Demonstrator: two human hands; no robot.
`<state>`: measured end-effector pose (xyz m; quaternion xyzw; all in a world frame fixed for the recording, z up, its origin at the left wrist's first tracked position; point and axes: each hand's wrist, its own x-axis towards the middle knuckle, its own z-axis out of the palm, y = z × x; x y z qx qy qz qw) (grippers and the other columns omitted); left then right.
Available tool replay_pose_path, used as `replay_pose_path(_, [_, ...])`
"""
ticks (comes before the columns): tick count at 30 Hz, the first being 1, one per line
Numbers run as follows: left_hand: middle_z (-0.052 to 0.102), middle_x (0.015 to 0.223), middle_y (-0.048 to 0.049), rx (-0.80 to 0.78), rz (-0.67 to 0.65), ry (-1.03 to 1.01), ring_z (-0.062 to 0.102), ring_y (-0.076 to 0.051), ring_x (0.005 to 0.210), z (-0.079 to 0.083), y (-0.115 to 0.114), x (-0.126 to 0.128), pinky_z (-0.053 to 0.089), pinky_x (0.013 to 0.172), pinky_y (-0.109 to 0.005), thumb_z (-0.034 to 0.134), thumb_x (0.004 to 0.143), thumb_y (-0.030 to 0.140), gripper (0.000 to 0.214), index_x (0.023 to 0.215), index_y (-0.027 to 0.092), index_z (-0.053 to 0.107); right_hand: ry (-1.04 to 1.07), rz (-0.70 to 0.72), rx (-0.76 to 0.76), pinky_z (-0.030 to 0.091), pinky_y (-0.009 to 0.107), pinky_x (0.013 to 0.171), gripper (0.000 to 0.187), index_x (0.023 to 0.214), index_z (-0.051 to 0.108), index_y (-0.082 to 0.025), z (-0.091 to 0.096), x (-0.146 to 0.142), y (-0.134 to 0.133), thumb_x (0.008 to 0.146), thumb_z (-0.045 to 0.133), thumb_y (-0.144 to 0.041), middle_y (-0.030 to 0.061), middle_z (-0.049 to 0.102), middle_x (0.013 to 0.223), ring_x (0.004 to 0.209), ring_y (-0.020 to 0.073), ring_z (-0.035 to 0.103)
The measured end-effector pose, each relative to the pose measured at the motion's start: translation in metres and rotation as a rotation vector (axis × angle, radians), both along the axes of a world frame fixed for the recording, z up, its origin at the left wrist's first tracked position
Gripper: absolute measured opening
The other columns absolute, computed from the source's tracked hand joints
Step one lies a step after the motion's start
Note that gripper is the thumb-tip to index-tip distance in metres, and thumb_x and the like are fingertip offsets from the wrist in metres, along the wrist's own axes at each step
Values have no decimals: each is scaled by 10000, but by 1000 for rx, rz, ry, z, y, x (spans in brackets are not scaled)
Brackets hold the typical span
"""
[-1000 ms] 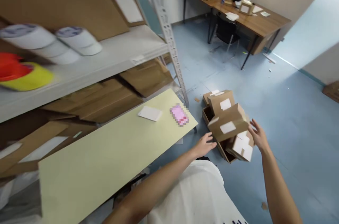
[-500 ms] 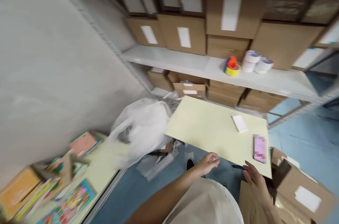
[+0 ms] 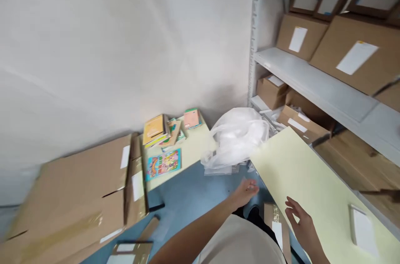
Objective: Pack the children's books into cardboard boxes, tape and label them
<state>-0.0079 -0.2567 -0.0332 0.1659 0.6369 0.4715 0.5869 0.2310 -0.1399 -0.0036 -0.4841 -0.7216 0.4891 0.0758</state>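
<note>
My left hand (image 3: 245, 192) hangs over the blue floor with its fingers loosely curled and nothing in it, just left of the pale yellow tabletop (image 3: 312, 185). My right hand (image 3: 299, 222) is open with fingers spread, empty, beside the table's near edge. Under it a small cardboard box with a white label (image 3: 276, 225) lies on the floor. A white plastic bag (image 3: 236, 137) sits at the table's far end. A white pad (image 3: 362, 230) lies on the table at the right.
Metal shelving (image 3: 325, 91) with labelled cardboard boxes (image 3: 350, 53) fills the right. Colourful books (image 3: 164, 147) lie on a low yellow board by the white wall. Large flat cartons (image 3: 78, 197) lie at the left on the floor.
The view has swung far to the left, from the boxes on the floor to the wall corner. Both hands left the stacked boxes and stay empty in front of me.
</note>
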Motion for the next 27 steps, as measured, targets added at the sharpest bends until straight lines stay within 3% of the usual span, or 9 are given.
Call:
replay_pose_path(5, [642,905,-44,-100,123,104,627,-186,793,4,-19,0,504,814,-355,741,741,516,481,1073,190,618,45,139,-29,622,334,769,571,1194,673,-222,-6,-39,24,812,572,-635,129,746,1173,1042,279,731])
replay_pose_path(11, [657,1164,-116,-128,272,246,634,-206,872,40,-48,-11,526,830,-381,721,765,535,575,1208,186,614,231,332,-232,616,387,857,554,1105,731,-214,-14,-95,22,758,650,-638,133,779,1061,1014,309,741])
replay_pose_path(16, [677,1183,-128,-168,490,375,671,-230,920,61,-91,-37,539,856,-394,706,752,583,623,1217,181,603,314,526,-311,589,436,930,485,1089,743,-223,2,-157,10,767,687,-581,139,771,1086,1056,317,723])
replay_pose_path(22, [693,1199,-152,-170,770,439,687,-273,1015,56,-154,-70,532,931,-429,680,740,616,647,1198,165,603,314,775,-349,557,465,951,461,1082,738,-217,29,-237,-25,776,684,-558,128,774,1064,1024,307,721])
replay_pose_path(27, [702,1169,-162,-163,904,475,683,-292,1037,39,-211,-126,527,946,-452,708,686,636,665,1140,157,620,267,875,-338,565,437,870,478,1071,728,-195,23,-310,-68,761,690,-557,131,772,1028,948,289,720])
